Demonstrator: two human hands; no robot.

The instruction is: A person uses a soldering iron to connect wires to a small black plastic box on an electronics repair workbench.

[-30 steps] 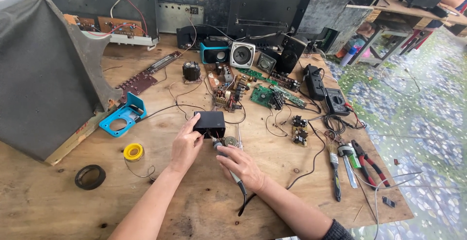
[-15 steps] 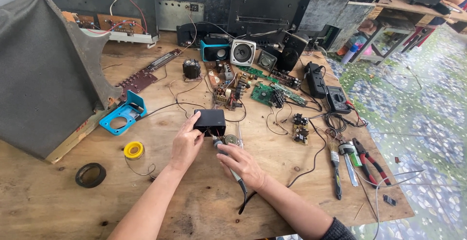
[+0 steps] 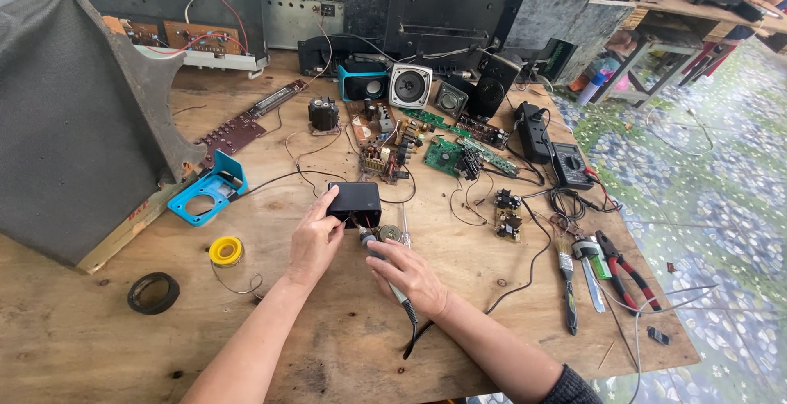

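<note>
My left hand (image 3: 314,238) rests on the wooden table (image 3: 98,347), its fingers gripping the near side of a small black box (image 3: 354,202). My right hand (image 3: 407,271) holds a soldering iron (image 3: 393,283) like a pen, its tip pointing at the underside edge of the box, beside a small round metal part (image 3: 390,233). The iron's black cable runs back under my right wrist. A thin black wire leads from the box to the left.
A big grey housing (image 3: 74,117) stands at the left. A blue plastic frame (image 3: 204,197), yellow solder spool (image 3: 225,250) and black tape ring (image 3: 152,292) lie near it. Circuit boards (image 3: 447,154), speakers (image 3: 410,84), a multimeter (image 3: 570,165) and pliers (image 3: 625,269) are to the right.
Both hands stay at the black box; the view has shifted slightly, and the iron's tip has stayed at the box's lower edge.
</note>
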